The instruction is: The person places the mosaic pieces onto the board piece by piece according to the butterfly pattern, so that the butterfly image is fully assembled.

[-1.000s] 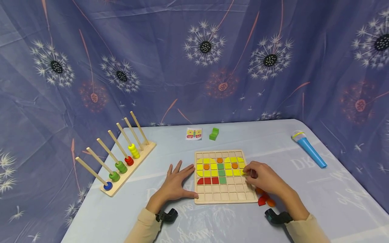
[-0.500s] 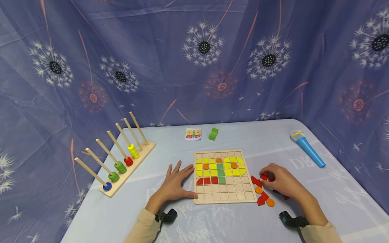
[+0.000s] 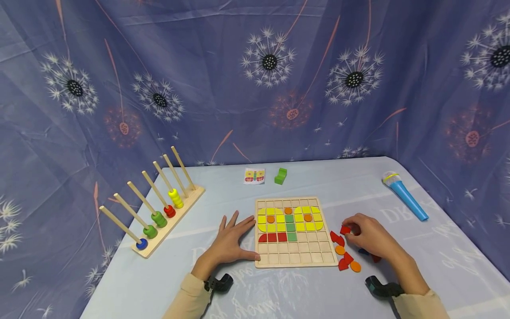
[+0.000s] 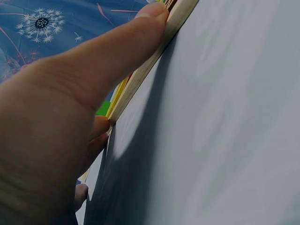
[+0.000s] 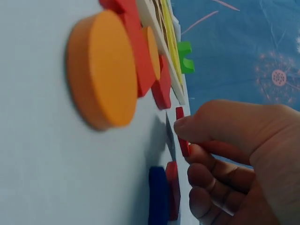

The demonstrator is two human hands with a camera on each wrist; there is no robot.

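Observation:
A wooden grid board (image 3: 279,259) lies mid-table, bearing yellow, green, red and orange tiles in a pattern. My left hand (image 3: 227,244) is spread at the board's left side, its thumb (image 4: 150,23) and fingertips against the wooden edge in the left wrist view. To the right of the board, my right hand (image 3: 370,237) pinches a red tile (image 5: 183,133) between thumb and fingertips, slightly above the table. Loose red tiles (image 3: 343,265) and orange discs (image 3: 355,266) lie between this hand and the board. A blue tile (image 5: 158,194) sits beneath the right hand.
A peg stand (image 3: 153,241) with coloured rings stands at the left. Behind the board lie a small picture card (image 3: 254,176) and a green block (image 3: 280,176). A blue toy microphone (image 3: 408,199) lies at the right. A patterned curtain (image 3: 223,88) hangs behind the table.
My right hand has left the board's right edge, moved right to the loose tiles and picked up a red one. The left hand has stayed at the board.

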